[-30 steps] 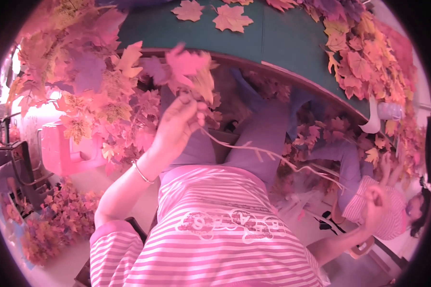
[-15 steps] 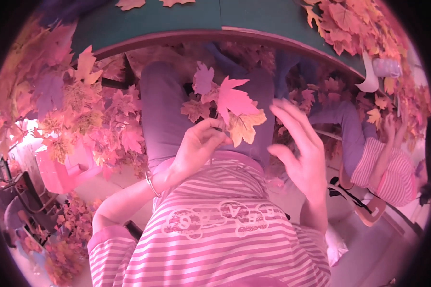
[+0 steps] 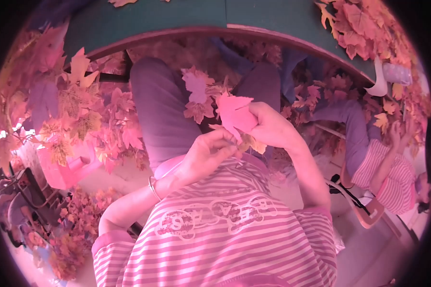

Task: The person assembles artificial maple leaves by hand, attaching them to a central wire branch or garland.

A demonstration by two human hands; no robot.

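Nearest is the person's striped shirt (image 3: 225,248), and the work is held just past it, over the legs (image 3: 153,110). That is likely so both hands can reach it with bent arms. The left hand (image 3: 210,152) pinches low on a small bunch of leaves, with its thumb and finger together, which seems to keep the bunch steady. The right hand (image 3: 274,128) grips the side of the pink leaf (image 3: 235,114), maybe to guide it. A yellow leaf (image 3: 257,144) pokes out below, and a purple leaf (image 3: 196,86) sticks up beyond. The stem in the left fingers is too small to see well.

Farther off, the green table (image 3: 172,21) has a big leaf pile (image 3: 357,28) on its right, perhaps kept close for easy reach. Another person (image 3: 390,177) sits off to the right.

Half a second ago, the right hand was apart from the leaves, fingers spread. Now it holds the pink leaf, which hides more of the yellow one. A second ago, a long pale string stretched between the hands; now I can't see it stretched.
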